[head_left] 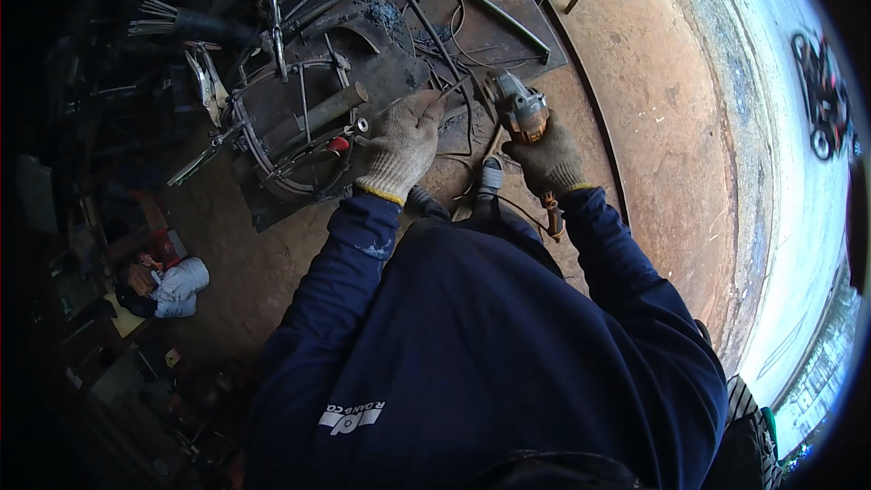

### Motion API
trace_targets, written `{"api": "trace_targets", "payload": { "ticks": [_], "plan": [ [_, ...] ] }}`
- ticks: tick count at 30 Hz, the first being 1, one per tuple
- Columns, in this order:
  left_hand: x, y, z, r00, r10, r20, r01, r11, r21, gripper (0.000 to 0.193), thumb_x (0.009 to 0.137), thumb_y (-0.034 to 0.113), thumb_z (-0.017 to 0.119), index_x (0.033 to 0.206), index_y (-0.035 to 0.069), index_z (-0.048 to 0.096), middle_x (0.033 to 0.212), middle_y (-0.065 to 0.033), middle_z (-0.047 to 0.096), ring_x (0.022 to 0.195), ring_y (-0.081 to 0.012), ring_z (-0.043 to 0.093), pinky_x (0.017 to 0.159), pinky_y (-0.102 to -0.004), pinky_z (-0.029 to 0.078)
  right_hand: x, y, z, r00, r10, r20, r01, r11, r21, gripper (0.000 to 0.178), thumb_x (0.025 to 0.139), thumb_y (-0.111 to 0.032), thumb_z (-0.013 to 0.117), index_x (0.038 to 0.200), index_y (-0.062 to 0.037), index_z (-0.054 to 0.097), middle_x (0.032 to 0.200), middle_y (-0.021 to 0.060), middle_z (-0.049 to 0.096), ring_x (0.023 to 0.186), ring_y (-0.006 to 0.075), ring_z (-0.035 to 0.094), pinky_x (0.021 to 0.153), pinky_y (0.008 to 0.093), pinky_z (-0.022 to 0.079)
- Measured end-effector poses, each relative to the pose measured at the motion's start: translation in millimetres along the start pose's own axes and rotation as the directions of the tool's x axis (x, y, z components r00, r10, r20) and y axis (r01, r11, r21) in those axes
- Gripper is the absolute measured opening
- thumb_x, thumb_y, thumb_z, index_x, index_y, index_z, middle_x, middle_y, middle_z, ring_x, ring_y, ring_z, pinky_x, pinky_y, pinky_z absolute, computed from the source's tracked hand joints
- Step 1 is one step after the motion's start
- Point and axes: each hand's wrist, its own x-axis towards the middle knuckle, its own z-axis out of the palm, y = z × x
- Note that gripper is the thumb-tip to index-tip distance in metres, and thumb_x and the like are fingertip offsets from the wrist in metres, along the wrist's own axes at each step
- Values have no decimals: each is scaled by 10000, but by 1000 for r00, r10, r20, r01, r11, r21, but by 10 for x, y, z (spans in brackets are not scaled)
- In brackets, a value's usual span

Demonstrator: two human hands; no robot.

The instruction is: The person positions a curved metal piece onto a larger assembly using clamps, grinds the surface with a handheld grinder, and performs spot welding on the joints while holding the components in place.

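- The right hand [551, 161], in a dark knit glove, is wrapped around the grey-and-orange angle grinder [517, 109], whose long body points up and away from the person.
- The left hand [399, 143], in a pale knit glove with a yellow cuff, rests fingers curled on the right edge of the round wire-and-rod metal frame [295, 132]; what it grips cannot be told.
- The frame lies left of the grinder, nearer the left hand, on the dark steel plate [490, 32] on the floor.
- A rusty short pipe [328, 107] lies slantwise across the frame.
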Motion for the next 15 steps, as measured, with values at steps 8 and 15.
{"api": "trace_targets", "payload": {
  "ticks": [8,15],
  "plan": [
    [-209,-209,579,929,351,119,-367,916,161,461,998,393,403,1335,97,510,1235,-154,609,1108,-322,602,931,-411,478,378,726,-143,988,-7,-153,40,976,214,552,651,-284,819,1065,-3,584,915,133,682,810,248,672,754,366,534],
    [231,-1243,2034,635,595,492,-449,803,-392,349,1014,312,388,1197,58,545,821,-83,583,593,-93,482,453,-213,401,591,344,-306,985,-149,85,26,620,784,487,813,-204,694,1205,37,534,1001,149,657,883,259,665,794,392,558]
  ]
}}
